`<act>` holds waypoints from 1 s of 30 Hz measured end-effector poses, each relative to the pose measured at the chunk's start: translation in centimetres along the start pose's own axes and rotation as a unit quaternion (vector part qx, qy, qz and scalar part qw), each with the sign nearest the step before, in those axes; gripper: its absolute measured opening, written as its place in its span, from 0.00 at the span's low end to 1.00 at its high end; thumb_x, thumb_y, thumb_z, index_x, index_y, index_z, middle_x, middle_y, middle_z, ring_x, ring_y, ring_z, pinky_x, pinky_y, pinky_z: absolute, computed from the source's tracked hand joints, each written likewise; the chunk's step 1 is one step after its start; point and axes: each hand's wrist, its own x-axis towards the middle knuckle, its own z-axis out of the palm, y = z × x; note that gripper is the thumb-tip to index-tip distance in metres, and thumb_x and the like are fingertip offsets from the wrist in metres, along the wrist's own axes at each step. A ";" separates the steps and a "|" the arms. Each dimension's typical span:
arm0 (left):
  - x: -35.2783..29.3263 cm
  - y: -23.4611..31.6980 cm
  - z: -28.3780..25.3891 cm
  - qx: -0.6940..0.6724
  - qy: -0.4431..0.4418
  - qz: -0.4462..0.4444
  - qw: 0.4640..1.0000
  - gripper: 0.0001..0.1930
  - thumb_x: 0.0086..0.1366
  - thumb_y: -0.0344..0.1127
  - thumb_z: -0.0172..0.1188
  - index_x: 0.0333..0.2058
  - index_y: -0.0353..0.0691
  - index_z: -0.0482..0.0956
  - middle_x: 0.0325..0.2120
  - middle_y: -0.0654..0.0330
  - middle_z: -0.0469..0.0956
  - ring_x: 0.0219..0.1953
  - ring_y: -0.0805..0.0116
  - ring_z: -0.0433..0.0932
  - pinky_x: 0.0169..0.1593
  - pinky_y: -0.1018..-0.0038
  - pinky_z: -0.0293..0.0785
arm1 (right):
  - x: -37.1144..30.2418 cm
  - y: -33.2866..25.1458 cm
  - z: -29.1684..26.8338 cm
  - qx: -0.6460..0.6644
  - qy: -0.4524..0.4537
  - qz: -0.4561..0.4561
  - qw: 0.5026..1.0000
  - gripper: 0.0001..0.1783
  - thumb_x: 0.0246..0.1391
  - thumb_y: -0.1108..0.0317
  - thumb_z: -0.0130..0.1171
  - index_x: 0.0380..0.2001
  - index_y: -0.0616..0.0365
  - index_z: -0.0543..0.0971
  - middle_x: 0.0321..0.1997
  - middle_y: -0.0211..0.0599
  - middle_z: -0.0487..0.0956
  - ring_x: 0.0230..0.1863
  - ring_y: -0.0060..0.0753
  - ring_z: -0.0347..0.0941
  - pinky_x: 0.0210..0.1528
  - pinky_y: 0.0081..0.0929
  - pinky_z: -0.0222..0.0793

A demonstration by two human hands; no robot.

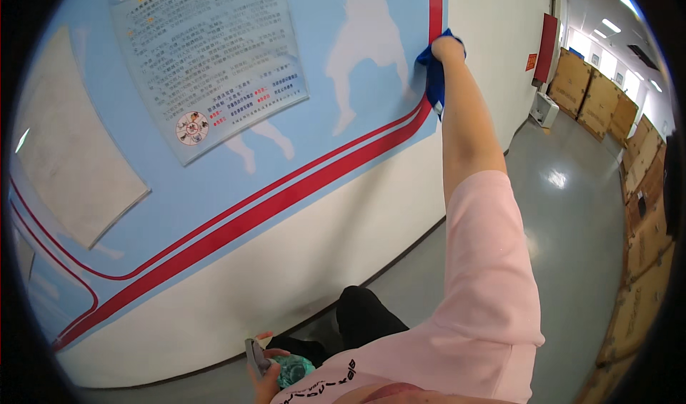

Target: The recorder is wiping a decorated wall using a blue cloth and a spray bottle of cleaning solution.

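High on the wall, my right hand (448, 48) is closed on a blue cloth (434, 79) and presses it against the edge of the blue wall panel (307, 68), by its red border stripe. Part of the cloth hangs below the fist, and most of my fingers are hidden. Low down beside my body, my left hand (266, 380) is wrapped round what looks like a spray bottle (295, 369), with a green see-through body and a grey head. My clothing covers part of the bottle.
Two poster sheets, one printed (214, 61) and one pale and blank-looking (78, 132), are on the panel. Grey floor (564, 204) runs along the wall. Large wooden crates (647, 297) line the right side, with more crates (597, 96) farther back near a white box (544, 109).
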 end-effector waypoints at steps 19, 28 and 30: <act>5.4 -4.2 -3.4 0.123 -0.088 0.101 0.983 0.17 0.59 0.37 0.61 0.44 0.36 0.73 0.29 0.64 0.75 0.24 0.76 0.67 0.28 0.78 0.62 | -2.9 -24.9 -20.6 0.202 0.473 -0.494 0.701 0.21 0.58 0.57 0.45 0.50 0.52 0.76 0.57 0.41 0.74 0.61 0.46 0.65 0.62 0.42 0.59; 4.7 -3.1 -4.4 0.117 -0.043 0.098 0.987 0.20 0.59 0.37 0.61 0.48 0.37 0.70 0.32 0.60 0.75 0.26 0.76 0.70 0.28 0.81 0.63 | 12.2 -6.7 -11.1 0.194 0.335 -0.215 0.896 0.30 0.57 0.51 0.43 0.60 0.55 0.65 0.62 0.59 0.64 0.63 0.60 0.60 0.62 0.45 0.59; 3.8 -3.1 -4.1 0.112 -0.015 0.091 0.989 0.21 0.59 0.37 0.61 0.49 0.37 0.69 0.33 0.60 0.75 0.27 0.76 0.71 0.27 0.81 0.63 | 7.3 -8.2 -6.9 0.374 0.310 -0.174 0.857 0.39 0.56 0.42 0.42 0.65 0.53 0.59 0.67 0.60 0.58 0.67 0.63 0.53 0.68 0.44 0.49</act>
